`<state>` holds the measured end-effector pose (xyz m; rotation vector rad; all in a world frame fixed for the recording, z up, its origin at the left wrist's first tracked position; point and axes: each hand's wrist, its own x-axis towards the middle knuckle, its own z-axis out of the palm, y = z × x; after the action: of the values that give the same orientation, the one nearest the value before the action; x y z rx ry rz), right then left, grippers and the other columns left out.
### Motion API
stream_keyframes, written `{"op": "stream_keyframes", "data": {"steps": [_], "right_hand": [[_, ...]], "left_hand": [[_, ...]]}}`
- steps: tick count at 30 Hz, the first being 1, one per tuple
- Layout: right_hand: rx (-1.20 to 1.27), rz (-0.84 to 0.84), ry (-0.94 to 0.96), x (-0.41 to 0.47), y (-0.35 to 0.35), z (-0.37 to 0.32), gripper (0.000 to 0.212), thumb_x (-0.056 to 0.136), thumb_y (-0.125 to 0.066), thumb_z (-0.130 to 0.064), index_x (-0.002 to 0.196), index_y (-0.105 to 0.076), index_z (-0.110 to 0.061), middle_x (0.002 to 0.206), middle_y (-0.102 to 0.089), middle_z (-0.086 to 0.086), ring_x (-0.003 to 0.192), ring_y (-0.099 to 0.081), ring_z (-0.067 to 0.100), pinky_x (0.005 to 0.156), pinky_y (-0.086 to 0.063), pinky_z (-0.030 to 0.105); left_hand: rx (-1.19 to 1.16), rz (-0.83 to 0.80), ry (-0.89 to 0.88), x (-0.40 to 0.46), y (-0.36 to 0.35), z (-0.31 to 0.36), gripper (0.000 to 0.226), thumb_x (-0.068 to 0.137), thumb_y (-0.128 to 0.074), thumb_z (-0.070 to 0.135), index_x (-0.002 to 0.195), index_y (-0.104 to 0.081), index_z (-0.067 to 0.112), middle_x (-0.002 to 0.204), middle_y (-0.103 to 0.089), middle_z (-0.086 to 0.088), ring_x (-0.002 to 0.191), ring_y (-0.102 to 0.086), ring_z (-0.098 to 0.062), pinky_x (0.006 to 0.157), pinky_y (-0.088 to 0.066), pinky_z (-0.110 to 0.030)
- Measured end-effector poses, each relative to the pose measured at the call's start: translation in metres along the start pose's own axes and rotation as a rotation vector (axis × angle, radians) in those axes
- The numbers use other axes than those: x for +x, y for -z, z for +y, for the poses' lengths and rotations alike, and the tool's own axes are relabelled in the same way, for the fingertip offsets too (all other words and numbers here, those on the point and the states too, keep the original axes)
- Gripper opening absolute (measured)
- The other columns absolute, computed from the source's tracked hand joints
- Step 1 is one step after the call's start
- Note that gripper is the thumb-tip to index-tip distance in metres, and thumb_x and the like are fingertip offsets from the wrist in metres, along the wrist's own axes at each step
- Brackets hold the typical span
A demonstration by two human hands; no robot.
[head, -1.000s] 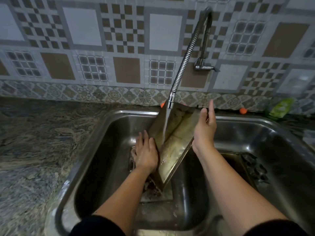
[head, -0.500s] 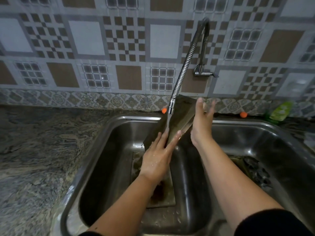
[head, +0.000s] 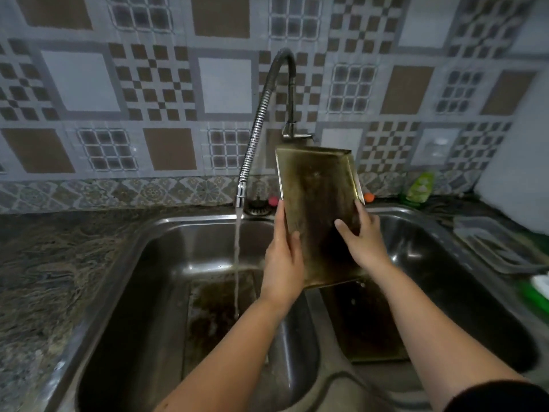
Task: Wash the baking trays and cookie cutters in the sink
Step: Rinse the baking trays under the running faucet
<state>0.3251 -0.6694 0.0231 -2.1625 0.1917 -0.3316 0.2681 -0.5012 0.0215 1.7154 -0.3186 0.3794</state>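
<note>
Granite-patterned surface (head: 53, 278) fills the left of the view, running up to the steel rim of a double sink (head: 166, 230). Water falls from the flexible tap (head: 255, 126) in a thin stream into the left basin, landing on a dark baking tray (head: 219, 304) that lies flat on the basin floor. Just behind the spout, on the far ledge, sit a drain fitting and a small red ball (head: 272, 200).

To the right of the stream, the left hand (head: 282, 263) grips the left long edge of a second tray — the upright tray (head: 319, 215) — with its thumb on the front face and its fingers wrapped behind the edge. This tray is held nearly vertical above the divider between the two basins, its stained, brownish inner face turned toward the camera and its top edge reaching up in front of the tap's wall fitting. It is clear of the water stream. The right hand (head: 364, 239) holds the tray's right edge, thumb spread across the front face, fingers curled round the side.

Below it, in the right basin, another dark tray (head: 371, 325) lies flat. An orange ball (head: 368, 197) rests on the far ledge just right of the held tray, and a green bottle (head: 419, 185) leans against the tiled wall further right. At the far right, a grey dish rack (head: 493, 248) sits on the surface.
</note>
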Motion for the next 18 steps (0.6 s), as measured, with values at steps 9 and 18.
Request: {"op": "stream_keyframes", "data": {"steps": [9, 18], "right_hand": [[-0.235, -0.080, -0.348, -0.017, 0.058, 0.112, 0.077, 0.087, -0.056, -0.055, 0.149, -0.015, -0.036, 0.152, -0.023, 0.006, 0.133, -0.037, 0.033, 0.102, -0.038, 0.049], [-0.370, -0.239, -0.584, -0.032, 0.038, 0.185, 0.089, 0.082, -0.063, -0.056, 0.151, -0.013, -0.027, 0.157, -0.015, 0.008, 0.140, -0.027, 0.033, 0.111, -0.031, 0.050]], "left_hand": [[0.772, -0.479, 0.425, -0.024, -0.063, -0.050, 0.068, 0.101, -0.017, 0.051, 0.153, 0.012, 0.017, 0.159, 0.022, 0.001, 0.146, 0.020, -0.015, 0.119, 0.005, -0.051], [1.075, -0.503, 0.364, -0.038, -0.070, -0.070, 0.077, 0.097, -0.018, 0.057, 0.152, 0.015, 0.013, 0.157, 0.029, -0.001, 0.143, 0.027, -0.016, 0.118, 0.009, -0.052]]}}
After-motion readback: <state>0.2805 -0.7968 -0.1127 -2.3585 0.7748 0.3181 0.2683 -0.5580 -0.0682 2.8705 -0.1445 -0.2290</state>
